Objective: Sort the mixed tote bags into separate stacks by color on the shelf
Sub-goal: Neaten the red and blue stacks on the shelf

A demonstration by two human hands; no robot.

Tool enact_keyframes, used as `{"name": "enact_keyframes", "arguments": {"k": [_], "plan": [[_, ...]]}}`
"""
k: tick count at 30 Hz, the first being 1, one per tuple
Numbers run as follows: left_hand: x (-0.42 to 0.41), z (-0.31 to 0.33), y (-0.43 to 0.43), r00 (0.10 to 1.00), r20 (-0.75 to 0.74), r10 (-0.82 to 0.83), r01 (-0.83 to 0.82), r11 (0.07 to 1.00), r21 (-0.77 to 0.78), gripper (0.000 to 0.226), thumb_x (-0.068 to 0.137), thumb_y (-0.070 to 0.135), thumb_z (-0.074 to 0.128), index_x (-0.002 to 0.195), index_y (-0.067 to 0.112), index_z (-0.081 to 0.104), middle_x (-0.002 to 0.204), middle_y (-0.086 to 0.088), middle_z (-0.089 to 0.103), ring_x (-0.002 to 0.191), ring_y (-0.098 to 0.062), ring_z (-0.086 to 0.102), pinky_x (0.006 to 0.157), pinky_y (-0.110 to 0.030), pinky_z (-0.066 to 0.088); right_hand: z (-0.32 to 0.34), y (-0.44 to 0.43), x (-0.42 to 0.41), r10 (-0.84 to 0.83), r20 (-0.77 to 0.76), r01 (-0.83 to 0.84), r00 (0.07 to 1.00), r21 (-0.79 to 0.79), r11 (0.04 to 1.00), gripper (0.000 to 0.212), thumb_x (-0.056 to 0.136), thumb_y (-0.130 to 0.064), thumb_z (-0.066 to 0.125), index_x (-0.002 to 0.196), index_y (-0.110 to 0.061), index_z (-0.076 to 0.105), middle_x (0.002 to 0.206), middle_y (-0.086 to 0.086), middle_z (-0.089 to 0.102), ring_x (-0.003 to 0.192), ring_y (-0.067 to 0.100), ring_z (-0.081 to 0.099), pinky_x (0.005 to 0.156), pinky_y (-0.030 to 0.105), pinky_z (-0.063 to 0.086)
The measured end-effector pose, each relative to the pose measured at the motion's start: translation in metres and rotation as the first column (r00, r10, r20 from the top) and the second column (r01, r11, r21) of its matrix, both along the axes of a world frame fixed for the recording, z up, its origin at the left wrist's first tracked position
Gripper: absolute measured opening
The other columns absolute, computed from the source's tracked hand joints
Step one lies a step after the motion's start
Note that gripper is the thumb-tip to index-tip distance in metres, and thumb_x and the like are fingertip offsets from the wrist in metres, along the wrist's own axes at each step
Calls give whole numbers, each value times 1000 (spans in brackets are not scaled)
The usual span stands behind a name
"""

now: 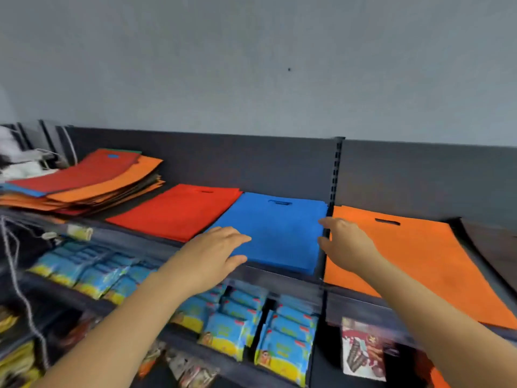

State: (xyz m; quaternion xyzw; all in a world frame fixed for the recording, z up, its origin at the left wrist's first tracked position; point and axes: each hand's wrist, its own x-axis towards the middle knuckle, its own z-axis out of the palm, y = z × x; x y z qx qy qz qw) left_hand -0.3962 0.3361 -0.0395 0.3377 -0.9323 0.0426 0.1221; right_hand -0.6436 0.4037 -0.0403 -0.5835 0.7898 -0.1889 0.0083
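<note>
On the top shelf [282,278] a blue stack of tote bags [279,231] lies flat in the middle. A red stack [179,211] lies to its left and an orange stack [414,256] to its right. A mixed pile of red, orange and blue bags [84,180] sits at the far left. My left hand [215,253] rests on the blue stack's front left corner, fingers apart. My right hand [347,245] is at the blue stack's right edge, fingers spread, holding nothing.
A dark brown bag [492,247] lies at the far right of the shelf. A slotted upright [335,175] stands behind the blue and orange stacks. Blue snack packets [246,320] hang on lower shelves. A grey cord [16,275] dangles at the left.
</note>
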Motion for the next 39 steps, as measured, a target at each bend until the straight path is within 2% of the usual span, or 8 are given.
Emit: {"name": "enact_keyframes", "arguments": {"k": [4,7,15,21,22,26,32,39], "plan": [[97,5,-28,991,4,136,-136,990,35,47,99,40,39,144,27,33,142,12,36,131,-10,32,105,-24,27,7,-56,93,128,-5,-128,992,-3,992,47,95,-26,47,141,-17,38,143,4,45,127,25,45,100,38,42],[154,5,-51,974,-3,226,-226,972,62,48,99,41,36,145,29,30,147,12,31,135,-9,27,108,-25,25,12,-94,150,208,-19,-208,978,-11,978,46,94,-24,47,138,-15,42,138,6,50,125,27,47,98,39,43],[245,-1,-117,912,-47,407,-403,912,72,47,101,36,34,146,24,31,149,11,30,135,-8,28,110,-25,27,19,-211,264,425,-26,-426,905,-34,904,38,91,-21,49,126,-11,52,131,9,55,121,30,50,96,40,45],[294,13,-177,845,-136,517,-520,854,13,44,101,31,36,144,22,34,146,10,35,133,-7,31,105,-17,24,33,-315,327,568,-10,-568,823,-48,822,19,88,-22,49,101,-10,57,113,14,62,107,35,56,83,38,48],[302,16,-187,834,-147,532,-537,844,5,43,100,29,38,143,23,36,144,11,37,131,-7,33,103,-17,26,34,-330,337,596,-10,-595,803,-45,802,19,89,-23,50,102,-10,57,115,15,61,108,35,56,83,37,47],[344,19,-226,771,-154,618,-630,776,-40,44,99,29,42,142,22,38,143,7,42,130,-11,37,103,-23,32,34,-382,376,691,-14,-691,723,-41,722,42,93,-26,52,133,-12,49,137,11,50,125,29,48,100,38,41],[394,22,-268,727,-64,684,-686,718,-113,47,99,30,40,146,25,31,148,6,36,134,-14,34,103,-29,36,24,-432,427,776,-71,-778,627,-12,628,47,93,-13,48,139,-12,41,145,10,41,133,27,39,110,34,30],[447,25,-341,829,-36,558,-557,820,-127,46,100,27,40,145,21,33,148,3,37,136,-13,32,108,-25,26,18,-474,471,801,-188,-798,568,110,592,53,93,-10,48,144,-16,35,153,2,29,140,18,28,114,28,21]]}}
